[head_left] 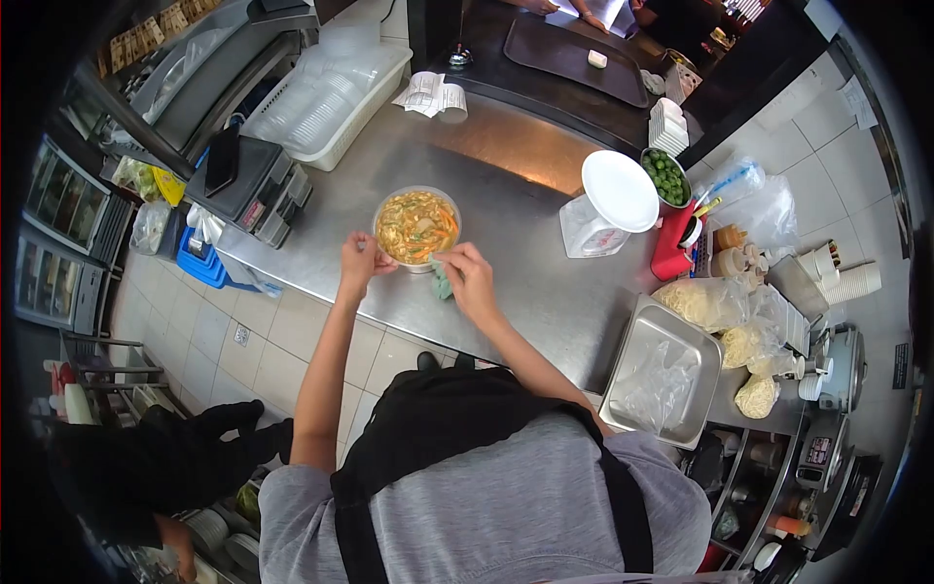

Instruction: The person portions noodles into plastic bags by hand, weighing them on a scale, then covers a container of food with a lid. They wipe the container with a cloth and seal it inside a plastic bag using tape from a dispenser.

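A round clear plastic bowl (377, 208) stands on the steel counter, filled with noodles (416, 226) with orange and green vegetable pieces. My left hand (366, 257) is at the bowl's near left side, fingers curled, with some fingertips against the rim. At the near right side is my right hand (467, 276), its thumb and fingers pinched together by the rim. A crumpled green cloth (441, 283) hangs from under those fingers, beside the bowl. The exact contact of the fingertips is partly hidden.
On the steel counter (516, 282) stand a white scale (608, 209), a steel pan (671, 375) and bagged noodles (705, 304) at right. A white basket of plastic containers (336, 127) is at back left. Another person (156, 467) is at lower left.
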A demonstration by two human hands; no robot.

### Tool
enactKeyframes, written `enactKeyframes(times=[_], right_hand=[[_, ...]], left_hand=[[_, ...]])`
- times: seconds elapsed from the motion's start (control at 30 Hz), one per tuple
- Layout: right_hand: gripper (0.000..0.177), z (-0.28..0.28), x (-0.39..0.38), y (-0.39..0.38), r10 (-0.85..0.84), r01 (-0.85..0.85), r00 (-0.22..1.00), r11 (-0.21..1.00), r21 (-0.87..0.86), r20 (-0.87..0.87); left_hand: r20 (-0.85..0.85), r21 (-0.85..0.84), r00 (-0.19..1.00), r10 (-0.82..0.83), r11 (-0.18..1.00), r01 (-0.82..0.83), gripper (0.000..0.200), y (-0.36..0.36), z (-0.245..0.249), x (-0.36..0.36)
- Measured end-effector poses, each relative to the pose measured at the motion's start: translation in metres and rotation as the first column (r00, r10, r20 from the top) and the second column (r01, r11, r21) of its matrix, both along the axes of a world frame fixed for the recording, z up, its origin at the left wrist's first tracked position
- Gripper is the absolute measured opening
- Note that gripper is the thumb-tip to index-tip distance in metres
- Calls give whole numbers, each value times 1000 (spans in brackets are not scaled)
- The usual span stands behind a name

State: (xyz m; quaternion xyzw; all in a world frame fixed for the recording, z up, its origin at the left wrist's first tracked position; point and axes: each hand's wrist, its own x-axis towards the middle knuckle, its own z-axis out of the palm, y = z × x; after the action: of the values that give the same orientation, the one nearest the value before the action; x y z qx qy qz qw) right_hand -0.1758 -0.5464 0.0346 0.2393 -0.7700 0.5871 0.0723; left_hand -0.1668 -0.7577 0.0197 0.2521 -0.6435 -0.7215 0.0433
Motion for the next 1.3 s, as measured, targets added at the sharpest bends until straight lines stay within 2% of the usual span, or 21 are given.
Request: enactKeyframes(times=[0.07,0.13,0.17,0.27,0.33,0.4,0.47,0.57,0.63,0.67,0.77,0.87,0.97,1.07,1.1,1.23,1.3], right_hand=[[17,-11,-3,1,110,-92,974,991,-98,196],[18,-7,-15,15,299,-187,878,934,-306,375],[18,-3,-24,26,398,-214,806,886,-412,438],[20,9,-36,62,289,-215,908,943,-255,303],[21,14,-35,79,194,-206,972,975,79,132],[21,7,-22,82,87,-68,996,922,381,-35],[21,-15,3,78,-34,155,978,774,613,-205],[18,-63,3,67,29,197,933,795,574,-359],[17,-50,-8,61,-139,151,988,950,272,-63],[17,-41,-16,54,-174,164,979,982,98,103],[19,-30,-23,17,-139,180,969,962,-204,204],[22,-57,-7,-22,-170,207,956,968,-141,237],[23,-66,-10,-20,-91,104,951,994,-30,295],[21,-56,-24,-12,70,257,754,883,-392,653],[21,-49,-20,-15,-62,311,831,876,-369,553],[20,-59,-10,-36,-210,357,794,921,-158,570],[21,-61,-19,-24,109,257,712,879,-402,693]], left_hand=[[-7,38,999,39,999,-39,20,5,-4,3],[-31,78,997,69,995,-66,19,8,-3,6],[-25,41,999,42,998,-41,19,5,-1,4],[-2,-71,1000,-25,997,24,20,-12,2,-9],[22,-156,998,-63,986,65,18,-22,2,-23],[36,-212,996,-78,974,84,20,-25,10,-33],[42,-231,992,-118,965,125,26,-25,14,-34],[30,-212,982,-186,959,188,35,-24,17,-35],[17,-206,981,-195,959,194,39,-21,19,-33],[15,-197,982,-188,962,187,38,-20,19,-32],[-10,-173,987,-158,973,154,37,-7,19,-23],[-51,-167,991,-122,980,112,36,8,15,-15],[-69,-185,995,-78,981,64,36,14,12,-13],[-86,-152,995,-44,988,31,35,16,12,-13],[-95,-140,995,-37,990,23,35,18,12,-13],[-90,-90,996,16,996,-25,32,29,9,-12],[-105,-53,993,53,997,-59,31,33,8,-12]])
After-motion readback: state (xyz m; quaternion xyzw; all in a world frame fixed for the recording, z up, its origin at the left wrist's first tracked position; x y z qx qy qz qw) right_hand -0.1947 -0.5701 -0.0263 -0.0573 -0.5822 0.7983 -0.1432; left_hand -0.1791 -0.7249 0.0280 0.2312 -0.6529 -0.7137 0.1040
